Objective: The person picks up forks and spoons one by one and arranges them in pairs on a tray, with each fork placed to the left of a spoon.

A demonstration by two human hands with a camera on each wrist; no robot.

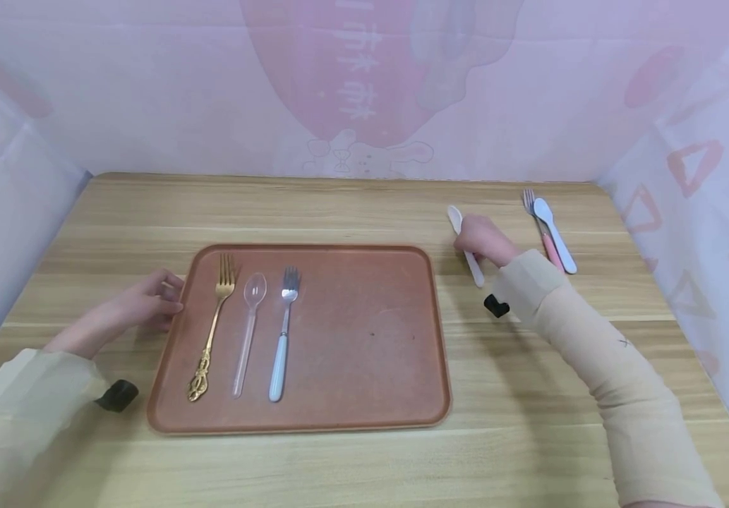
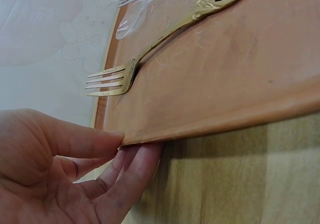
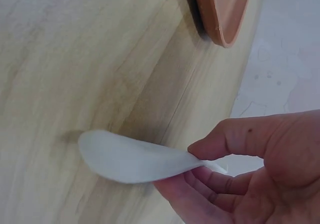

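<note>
1. Head view: the left hand rests at the 9 o'clock edge of the brown tray, which lies flat on the wooden table.
2. Left wrist view: the thumb lies on top of the tray rim and the fingers curl beneath it, so this hand pinches the tray's edge.
3. On the tray, in a row at its 9 o'clock half, lie a gold fork, a clear plastic spoon and a fork with a pale blue handle. All three lie parallel, heads toward 12 o'clock, none touching.
4. The right hand is at the tray's 2 o'clock, off the tray, over the table.
5. Right wrist view: thumb and fingers pinch the white spoon by its neck; the bowl points away from the palm. Whether the bowl touches the table cannot be told.
6. At the right hand's 2 o'clock, near but apart from it, a pink-handled fork and a light blue spoon lie together on the table, overlapping.
</note>
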